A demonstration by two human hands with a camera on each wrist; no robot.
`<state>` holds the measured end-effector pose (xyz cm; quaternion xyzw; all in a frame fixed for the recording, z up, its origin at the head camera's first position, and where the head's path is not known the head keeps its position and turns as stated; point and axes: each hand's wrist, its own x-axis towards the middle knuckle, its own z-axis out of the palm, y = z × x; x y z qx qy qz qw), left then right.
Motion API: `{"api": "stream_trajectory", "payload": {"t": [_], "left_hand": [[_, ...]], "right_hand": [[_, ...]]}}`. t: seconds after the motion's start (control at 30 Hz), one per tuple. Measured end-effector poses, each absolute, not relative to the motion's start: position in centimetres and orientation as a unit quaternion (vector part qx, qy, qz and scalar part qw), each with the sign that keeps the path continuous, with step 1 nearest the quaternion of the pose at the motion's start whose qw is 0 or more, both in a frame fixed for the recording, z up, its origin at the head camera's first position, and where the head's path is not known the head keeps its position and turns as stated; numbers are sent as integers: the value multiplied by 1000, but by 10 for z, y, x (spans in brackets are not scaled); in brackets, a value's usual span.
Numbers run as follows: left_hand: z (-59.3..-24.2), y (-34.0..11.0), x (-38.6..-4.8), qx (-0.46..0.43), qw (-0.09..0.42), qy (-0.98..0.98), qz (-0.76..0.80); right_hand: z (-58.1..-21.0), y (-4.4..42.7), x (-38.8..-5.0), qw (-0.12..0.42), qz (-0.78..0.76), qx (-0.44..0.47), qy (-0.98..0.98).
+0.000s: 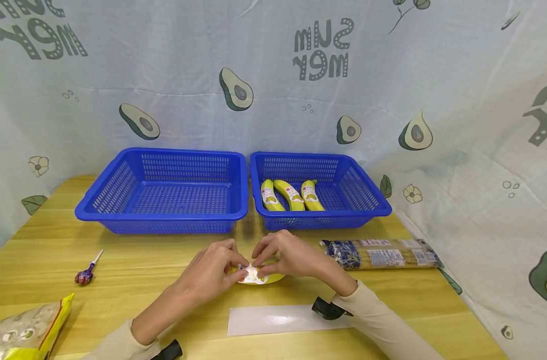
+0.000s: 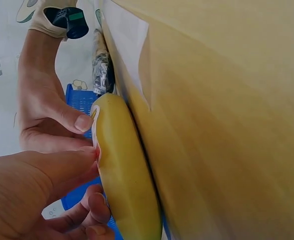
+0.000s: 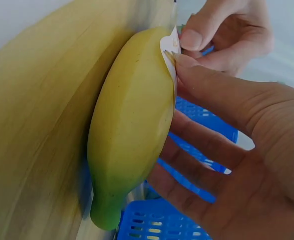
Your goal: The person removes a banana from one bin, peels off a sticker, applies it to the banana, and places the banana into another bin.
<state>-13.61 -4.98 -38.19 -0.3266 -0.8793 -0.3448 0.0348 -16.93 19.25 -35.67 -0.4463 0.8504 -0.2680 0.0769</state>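
Note:
A yellow banana (image 1: 273, 278) with a green stem end (image 3: 107, 210) lies on the table in front of me. On its upper side is a white printed sticker (image 1: 252, 275), whose edge stands slightly off the peel in the wrist views. My left hand (image 1: 216, 270) pinches the sticker's left part between thumb and index finger. From the other side, my right hand (image 1: 293, 254) pinches it with thumb and index finger, its other fingers extended behind the banana in the right wrist view. The fingertips of both hands nearly meet and partly cover the sticker.
Behind the hands stand two blue baskets; the right basket (image 1: 320, 214) holds three stickered bananas (image 1: 289, 195), the left basket (image 1: 165, 217) none. A noodle packet (image 1: 386, 253) lies right, a white strip (image 1: 273, 320) in front. Leftward are a lollipop (image 1: 85, 275) and a yellow-edged bag (image 1: 25, 330).

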Motion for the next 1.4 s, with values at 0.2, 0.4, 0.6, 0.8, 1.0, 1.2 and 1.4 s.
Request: {"api": "stream_trajectory", "payload": {"t": [0.2, 0.4, 0.6, 0.8, 1.0, 1.2, 1.4], "left_hand": [[-381, -50, -137, -309, 26, -883, -353], [-380, -52, -139, -317, 32, -881, -350], [-377, -53, -139, -308, 17, -893, -328], [-376, -52, -136, -290, 8, -915, -282], [-380, -53, -134, -302, 30, -917, -259], [-380, -53, -133, -303, 30, -915, -266], [-378, -52, -131, -303, 27, -915, -264]], "right_hand": [[-357, 194, -172, 96, -275, -450, 844], [-355, 194, -173, 115, -283, -445, 842], [-354, 195, -174, 121, -264, -453, 843], [-353, 197, -176, 144, -255, -447, 845], [-351, 200, -176, 147, -243, -450, 847], [-349, 203, -176, 152, -234, -452, 847], [-347, 204, -175, 153, -243, -454, 843]]}}
